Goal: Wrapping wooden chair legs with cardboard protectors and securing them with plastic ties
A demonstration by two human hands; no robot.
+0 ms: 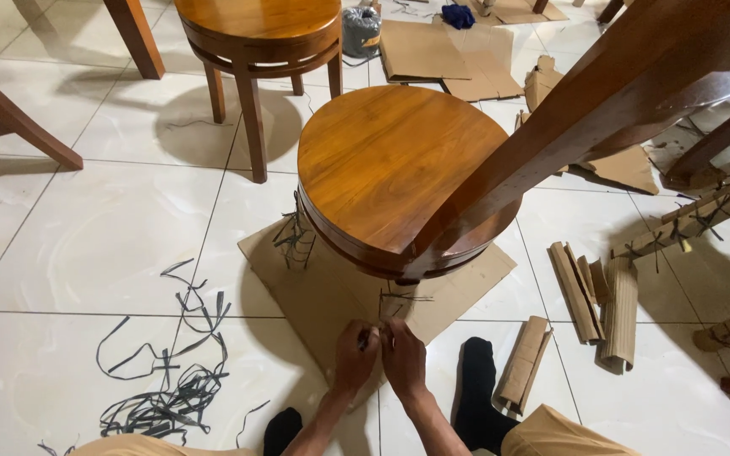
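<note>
My left hand (pixel 354 352) and my right hand (pixel 404 357) are pressed together low in the head view, at the bottom of a cardboard-wrapped chair leg (pixel 394 308). Their fingers pinch a thin dark strap (pixel 365 339) tied around that wrapping. The leg belongs to a brown wooden chair with a round seat (pixel 386 156), which stands on a flat cardboard sheet (pixel 323 295). Another wrapped leg with dark strap loops (pixel 293 241) shows on the left under the seat. The chair's back rail (pixel 601 93) slants up to the right.
Cut dark strap scraps (pixel 175 380) litter the white tiles at the left. Rolled cardboard pieces (pixel 589 300) lie at the right, one roll (pixel 524 363) beside my black-socked foot (pixel 476 393). A second round-seat chair (pixel 255 34) stands behind; more flat cardboard (pixel 441 55) lies beyond.
</note>
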